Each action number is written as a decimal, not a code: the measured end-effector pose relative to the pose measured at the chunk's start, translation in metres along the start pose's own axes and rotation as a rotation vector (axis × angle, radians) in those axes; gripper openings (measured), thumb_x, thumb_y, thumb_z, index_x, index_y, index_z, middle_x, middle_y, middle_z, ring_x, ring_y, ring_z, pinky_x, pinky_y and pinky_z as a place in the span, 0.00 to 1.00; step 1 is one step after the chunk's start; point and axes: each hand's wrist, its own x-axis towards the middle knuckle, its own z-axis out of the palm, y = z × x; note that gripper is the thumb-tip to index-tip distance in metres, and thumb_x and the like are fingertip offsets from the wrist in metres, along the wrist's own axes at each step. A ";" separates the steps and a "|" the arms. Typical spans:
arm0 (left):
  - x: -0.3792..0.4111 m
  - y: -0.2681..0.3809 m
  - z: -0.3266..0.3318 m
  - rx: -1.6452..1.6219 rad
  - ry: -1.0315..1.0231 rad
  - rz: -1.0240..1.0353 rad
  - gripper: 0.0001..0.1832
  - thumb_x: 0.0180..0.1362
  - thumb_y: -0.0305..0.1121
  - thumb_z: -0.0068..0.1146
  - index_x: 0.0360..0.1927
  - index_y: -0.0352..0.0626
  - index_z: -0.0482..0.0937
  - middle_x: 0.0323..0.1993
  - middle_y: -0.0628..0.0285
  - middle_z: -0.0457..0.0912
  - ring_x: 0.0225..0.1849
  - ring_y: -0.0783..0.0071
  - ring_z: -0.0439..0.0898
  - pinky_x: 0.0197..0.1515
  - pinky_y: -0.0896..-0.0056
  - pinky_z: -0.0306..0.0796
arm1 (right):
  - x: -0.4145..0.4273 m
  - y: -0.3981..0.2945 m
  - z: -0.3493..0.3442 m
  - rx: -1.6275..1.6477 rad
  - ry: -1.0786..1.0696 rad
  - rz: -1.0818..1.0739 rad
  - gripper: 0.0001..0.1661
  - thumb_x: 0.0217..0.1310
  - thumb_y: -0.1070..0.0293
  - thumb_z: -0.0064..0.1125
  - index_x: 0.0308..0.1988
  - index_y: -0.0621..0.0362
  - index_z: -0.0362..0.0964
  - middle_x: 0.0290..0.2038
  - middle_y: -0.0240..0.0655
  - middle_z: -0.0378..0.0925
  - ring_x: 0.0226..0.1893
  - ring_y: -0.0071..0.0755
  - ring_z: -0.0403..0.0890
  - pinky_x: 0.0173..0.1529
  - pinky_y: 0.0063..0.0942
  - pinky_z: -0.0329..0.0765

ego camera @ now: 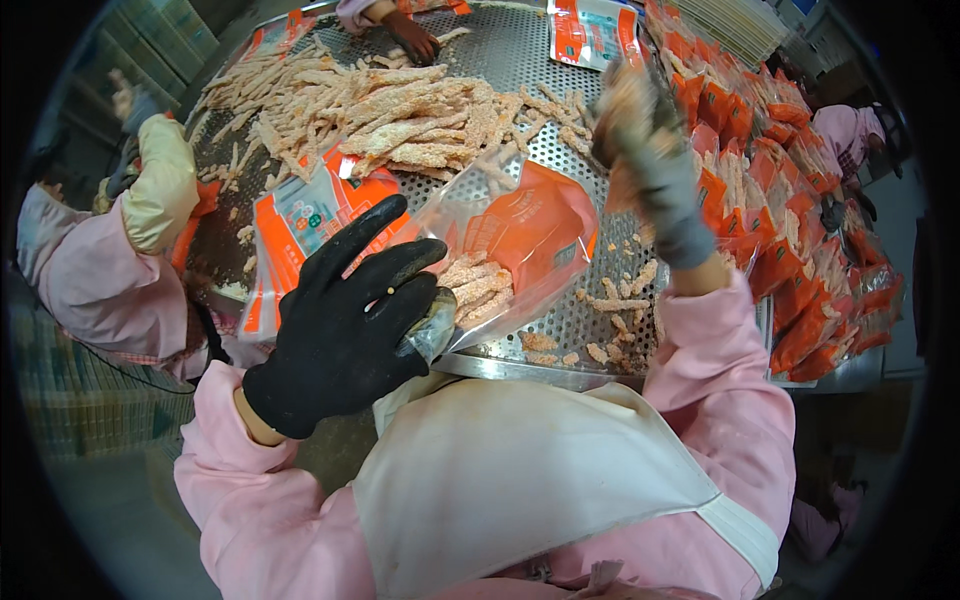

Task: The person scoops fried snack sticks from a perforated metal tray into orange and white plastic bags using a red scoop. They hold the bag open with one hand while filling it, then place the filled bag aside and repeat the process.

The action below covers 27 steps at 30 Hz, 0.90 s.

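Note:
My left hand (352,315), in a black glove, grips the lower end of a clear and orange plastic bag (536,217), its thumb hidden. Inside the bag lie several crumb-coated strips (474,289); its wide end points up and to the right. My right hand (649,150), in a grey and dark glove, is raised over the right of the perforated metal table (517,52). It is blurred, with pale strips seemingly in its fingers. Beyond the bag lies a large pile of coated strips (405,112). Flat orange bags (300,217) lie under and beside my left hand.
Filled orange bags (780,225) stand in rows at the right. Another flat bag (592,34) lies at the far edge. A co-worker's gloved hand (411,37) reaches in at the top; a co-worker (112,255) is at the left. Loose strips (619,304) lie near the table's front edge.

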 end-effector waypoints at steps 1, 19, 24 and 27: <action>0.001 0.000 -0.001 0.000 0.025 -0.001 0.21 0.43 0.35 0.72 0.43 0.45 0.82 0.53 0.58 0.82 0.60 0.49 0.77 0.64 0.44 0.67 | 0.011 -0.034 0.018 0.156 -0.035 -0.079 0.31 0.65 0.64 0.61 0.63 0.61 0.63 0.51 0.39 0.78 0.46 0.31 0.81 0.47 0.29 0.83; 0.015 -0.036 -0.016 0.081 0.060 0.037 0.15 0.39 0.31 0.73 0.23 0.42 0.74 0.29 0.60 0.76 0.46 0.55 0.79 0.60 0.36 0.70 | 0.034 -0.063 0.061 -1.106 -0.959 -0.287 0.14 0.55 0.61 0.66 0.36 0.57 0.73 0.50 0.42 0.77 0.49 0.45 0.78 0.51 0.38 0.76; -0.001 -0.035 -0.011 0.170 -0.033 0.096 0.12 0.41 0.36 0.71 0.25 0.44 0.79 0.30 0.60 0.78 0.48 0.53 0.80 0.58 0.44 0.72 | 0.036 -0.064 0.047 -0.678 -0.960 -0.392 0.19 0.52 0.78 0.62 0.46 0.58 0.73 0.55 0.45 0.74 0.53 0.49 0.77 0.51 0.38 0.77; -0.015 -0.060 -0.006 0.134 0.021 0.032 0.11 0.39 0.30 0.70 0.30 0.48 0.84 0.30 0.61 0.78 0.47 0.53 0.80 0.57 0.52 0.74 | 0.037 -0.029 0.013 -0.237 -0.571 0.023 0.34 0.53 0.83 0.58 0.61 0.57 0.67 0.65 0.43 0.66 0.49 0.33 0.78 0.49 0.26 0.79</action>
